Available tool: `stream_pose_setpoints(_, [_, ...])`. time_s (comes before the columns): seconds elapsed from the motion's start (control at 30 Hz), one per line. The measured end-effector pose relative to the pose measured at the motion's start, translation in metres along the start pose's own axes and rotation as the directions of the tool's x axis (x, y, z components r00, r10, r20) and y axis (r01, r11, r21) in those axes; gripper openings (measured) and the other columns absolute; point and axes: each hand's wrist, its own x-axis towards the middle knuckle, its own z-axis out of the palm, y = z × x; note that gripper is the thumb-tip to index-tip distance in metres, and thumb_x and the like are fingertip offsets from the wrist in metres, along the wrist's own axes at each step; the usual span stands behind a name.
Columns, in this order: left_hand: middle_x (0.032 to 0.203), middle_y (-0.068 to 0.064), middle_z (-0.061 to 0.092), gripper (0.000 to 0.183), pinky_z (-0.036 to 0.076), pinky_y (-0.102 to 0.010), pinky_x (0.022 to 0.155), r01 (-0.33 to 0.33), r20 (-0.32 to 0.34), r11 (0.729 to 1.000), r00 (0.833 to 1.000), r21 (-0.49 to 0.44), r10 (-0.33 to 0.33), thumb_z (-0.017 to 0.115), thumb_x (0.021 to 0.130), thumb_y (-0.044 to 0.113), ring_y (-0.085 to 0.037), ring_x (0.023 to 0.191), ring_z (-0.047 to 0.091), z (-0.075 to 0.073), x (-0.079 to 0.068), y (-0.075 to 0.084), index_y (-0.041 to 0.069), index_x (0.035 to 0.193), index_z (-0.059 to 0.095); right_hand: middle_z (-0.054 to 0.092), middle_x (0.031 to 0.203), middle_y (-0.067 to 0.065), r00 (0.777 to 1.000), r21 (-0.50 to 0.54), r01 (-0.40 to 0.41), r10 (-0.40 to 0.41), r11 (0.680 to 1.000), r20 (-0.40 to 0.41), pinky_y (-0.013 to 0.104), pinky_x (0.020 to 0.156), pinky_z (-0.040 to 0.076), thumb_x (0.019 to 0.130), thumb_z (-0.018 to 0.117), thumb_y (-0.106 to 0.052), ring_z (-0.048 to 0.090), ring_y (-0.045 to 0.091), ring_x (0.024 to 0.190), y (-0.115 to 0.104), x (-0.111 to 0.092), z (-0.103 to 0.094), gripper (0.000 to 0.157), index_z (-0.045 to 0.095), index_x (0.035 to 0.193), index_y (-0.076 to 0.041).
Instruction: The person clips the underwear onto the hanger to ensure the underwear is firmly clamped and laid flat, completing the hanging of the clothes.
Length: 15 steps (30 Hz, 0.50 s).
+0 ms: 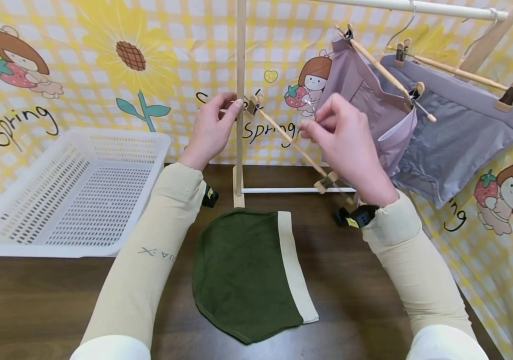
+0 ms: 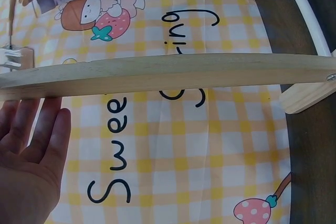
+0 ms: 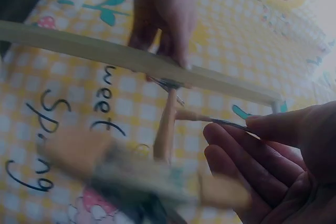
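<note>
My right hand [image 1: 348, 135] pinches the thin metal hook [image 3: 228, 123] of a wooden clip hanger [image 1: 290, 136] between thumb and fingers. The hanger slants in the air, with a clip [image 1: 253, 105] near its upper left end and another clip [image 1: 326, 182] at its lower right; no garment hangs from it. At the rack's wooden post [image 1: 240, 65], my left hand [image 1: 213, 122] has its fingertips against the wood, close to the upper clip. In the left wrist view its fingers [image 2: 44, 129] look fairly straight. Green shorts or briefs [image 1: 243, 272] with a cream waistband lie flat below.
A white perforated basket [image 1: 146, 135] stands at the left. From the rack's white top bar [image 1: 459, 10] hang mauve shorts [image 1: 364, 85] and grey-blue shorts [image 1: 454, 125] on clip hangers. A patterned cloth [image 1: 184, 30] covers the back; the tabletop [image 1: 351, 300] is dark wood.
</note>
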Motion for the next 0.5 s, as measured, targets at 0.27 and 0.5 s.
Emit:
stream_pose_setpoints(0.27, [0.117,-0.004,0.067,0.046,0.048,-0.028,0.086,0.005,0.009,1.0,1.0,0.001,-0.005,0.052,0.107,0.039,-0.019,0.098,0.062,-0.001,-0.001,-0.001,0.007,0.139,0.06,0.077,0.09,0.006,1.0,0.049,-0.015,0.014,0.999,0.028,0.027,0.049,0.035,0.096,0.074,-0.014,0.074,0.013,0.081,0.021,-0.028,0.01,0.021,0.056,0.094,-0.004])
stream_pose_setpoints(0.5, [0.118,-0.004,0.067,0.046,0.048,-0.027,0.087,0.002,0.006,1.0,1.0,-0.01,-0.002,0.053,0.107,0.039,-0.018,0.098,0.062,-0.001,0.0,0.001,0.007,0.139,0.06,0.076,0.092,0.012,0.997,0.115,-0.077,0.079,0.99,-0.008,0.024,0.07,0.058,0.096,0.073,-0.013,0.075,0.015,0.079,0.033,-0.047,0.01,0.022,0.054,0.095,-0.001])
